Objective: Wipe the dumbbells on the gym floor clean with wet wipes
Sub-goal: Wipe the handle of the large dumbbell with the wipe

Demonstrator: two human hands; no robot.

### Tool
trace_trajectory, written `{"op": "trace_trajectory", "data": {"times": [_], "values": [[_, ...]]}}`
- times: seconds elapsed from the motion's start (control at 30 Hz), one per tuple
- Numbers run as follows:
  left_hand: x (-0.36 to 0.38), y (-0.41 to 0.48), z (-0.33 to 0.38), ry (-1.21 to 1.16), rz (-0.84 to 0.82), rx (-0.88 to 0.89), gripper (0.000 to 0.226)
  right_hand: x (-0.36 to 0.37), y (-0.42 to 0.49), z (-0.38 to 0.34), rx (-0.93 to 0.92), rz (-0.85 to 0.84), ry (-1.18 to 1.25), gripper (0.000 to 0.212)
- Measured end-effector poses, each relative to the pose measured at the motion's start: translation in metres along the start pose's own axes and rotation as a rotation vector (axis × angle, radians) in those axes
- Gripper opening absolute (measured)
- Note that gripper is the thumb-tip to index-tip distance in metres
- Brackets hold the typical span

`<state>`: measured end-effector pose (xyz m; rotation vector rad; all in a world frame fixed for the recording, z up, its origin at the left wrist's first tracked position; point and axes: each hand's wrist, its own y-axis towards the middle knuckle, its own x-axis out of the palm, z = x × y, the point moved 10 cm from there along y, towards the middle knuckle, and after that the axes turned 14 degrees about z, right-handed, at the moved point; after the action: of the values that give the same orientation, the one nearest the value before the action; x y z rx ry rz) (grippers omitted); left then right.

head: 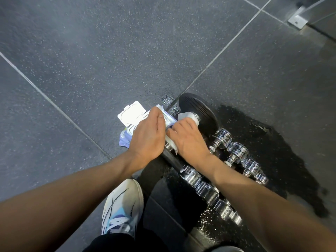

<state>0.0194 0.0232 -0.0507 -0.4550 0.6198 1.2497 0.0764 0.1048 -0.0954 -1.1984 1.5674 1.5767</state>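
Print on the wipes pack (pixel 125 138) (blurred) cannot be read.

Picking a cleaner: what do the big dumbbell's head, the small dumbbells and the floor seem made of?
Big dumbbell's head: probably matte black rubber or coated iron; dull, ridged, no glare. Small dumbbells: likely chrome-plated steel; mirror-bright reflections. Floor: seemingly rubber tile; dark, grainy, pale flecks, visible seams.

The right hand (pixel 189 140) hides the black dumbbell's (pixel 198 111) handle; the left hand (pixel 147 135), half the wipes pack (pixel 125 140)
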Motion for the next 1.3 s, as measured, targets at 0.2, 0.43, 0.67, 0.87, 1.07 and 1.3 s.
{"op": "trace_trajectory", "data": {"times": [0.2, 0.43, 0.67, 0.87, 1.07, 1.3], "values": [[0.001, -0.001, 0.001, -0.009, -0.006, 0.002, 0.025, -0.008, -0.005, -0.029, -0.19, 0.039, -0.055, 0.03], [0.003, -0.001, -0.002, 0.011, -0.035, -0.018, 0.021, 0.002, 0.033, -0.041, -0.357, -0.33, 0.142, 0.008], [0.002, -0.002, -0.001, 0.01, -0.027, -0.018, 0.021, 0.044, 0.015, 0.0, 0.036, -1.35, -0.125, 0.026], [0.0, -0.002, 0.001, 0.0, -0.025, -0.023, 0.025, 0.038, 0.023, 0.008, -0.018, -1.355, -0.135, 0.038], [0.0, 0.0, -0.002, -0.006, -0.026, -0.031, 0.023, 0.042, 0.021, 0.027, -0.077, -1.25, -0.19, 0.022], [0.002, -0.003, 0.002, 0.008, -0.036, -0.012, 0.024, 0.027, 0.015, 0.02, -0.249, -0.688, -0.175, 0.02]]}}
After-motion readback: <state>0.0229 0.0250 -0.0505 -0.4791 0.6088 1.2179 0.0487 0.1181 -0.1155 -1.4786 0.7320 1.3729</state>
